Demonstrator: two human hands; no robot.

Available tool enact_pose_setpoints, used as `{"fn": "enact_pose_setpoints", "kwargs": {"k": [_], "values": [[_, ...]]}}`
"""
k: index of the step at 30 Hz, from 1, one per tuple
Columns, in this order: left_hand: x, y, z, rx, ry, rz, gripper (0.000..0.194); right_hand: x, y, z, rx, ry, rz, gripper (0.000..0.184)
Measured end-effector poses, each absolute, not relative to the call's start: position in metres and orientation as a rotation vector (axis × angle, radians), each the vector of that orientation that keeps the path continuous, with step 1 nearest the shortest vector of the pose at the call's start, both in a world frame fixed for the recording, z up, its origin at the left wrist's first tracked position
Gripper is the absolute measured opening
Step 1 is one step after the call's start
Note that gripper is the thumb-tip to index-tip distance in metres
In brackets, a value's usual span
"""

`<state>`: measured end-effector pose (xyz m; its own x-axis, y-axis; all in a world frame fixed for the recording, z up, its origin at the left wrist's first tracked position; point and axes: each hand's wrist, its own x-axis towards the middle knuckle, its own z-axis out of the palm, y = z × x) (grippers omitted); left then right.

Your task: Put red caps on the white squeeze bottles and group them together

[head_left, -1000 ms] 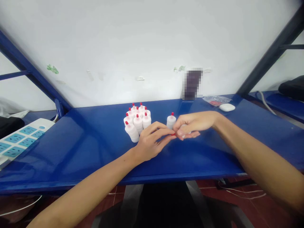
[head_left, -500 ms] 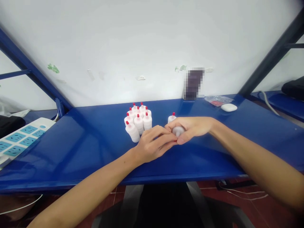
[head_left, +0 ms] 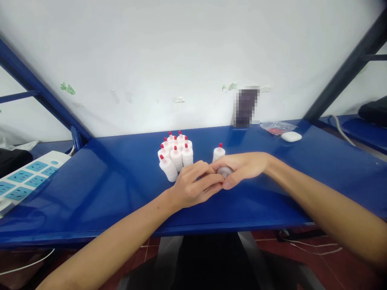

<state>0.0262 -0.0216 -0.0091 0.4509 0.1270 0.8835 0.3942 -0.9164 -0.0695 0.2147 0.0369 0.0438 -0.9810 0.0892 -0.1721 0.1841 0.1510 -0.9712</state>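
Observation:
A small white squeeze bottle (head_left: 224, 171) is held between my two hands above the blue table, mostly covered by fingers. My right hand (head_left: 242, 168) curls over it from the right, thumb low and fingers behind. From the left, my left hand (head_left: 198, 183) has its fingertips closed at the bottle's near side, where a bit of red shows by the right thumb. Just behind my hands stands another white bottle (head_left: 219, 154) with a red tip, upright. Several more red-tipped bottles (head_left: 176, 158) stand in a tight cluster beyond my left hand; the nearest one (head_left: 168, 169) leans slightly.
The blue table (head_left: 121, 185) meets a white wall behind. At the back right lie a clear plastic bag (head_left: 276, 128) with red pieces and a white rounded case (head_left: 291, 137). A pixelated dark upright object (head_left: 247, 108) leans on the wall. A power strip (head_left: 33, 177) sits far left.
My right hand has shifted slightly down and left and turned a little with the bottle, so less of its top shows. The standing bottles have not moved.

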Motion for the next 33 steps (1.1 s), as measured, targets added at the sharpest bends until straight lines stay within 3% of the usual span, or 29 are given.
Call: {"fn": "enact_pose_setpoints", "kwargs": {"k": [6,16,20,24,25,28,33], "values": [[0.028,-0.024,-0.014,-2.423,-0.398,-1.464,0.005,0.211,0.031,0.043,0.343,2.265,-1.959,0.014],[0.030,-0.024,-0.008,-2.342,-0.519,-1.573,0.010,0.219,0.023,0.065,0.376,2.362,-1.987,0.018],[0.032,-0.029,-0.003,-2.389,-0.598,-1.707,0.025,0.235,0.032,0.076,0.506,2.584,-1.936,0.020],[0.032,-0.033,-0.002,-2.606,-0.435,-1.449,0.015,0.242,0.055,0.065,0.749,3.136,-2.177,0.026],[0.032,-0.034,-0.003,-2.666,-0.398,-1.304,0.012,0.241,0.061,0.060,0.894,3.307,-2.136,0.027],[0.035,-0.036,-0.006,-2.819,-0.408,-0.917,0.013,0.237,0.070,0.047,1.260,3.548,-1.548,0.029],[0.035,-0.036,-0.007,-2.974,-0.591,-0.603,0.021,0.230,0.068,0.030,1.226,3.507,-0.975,0.040]]}}
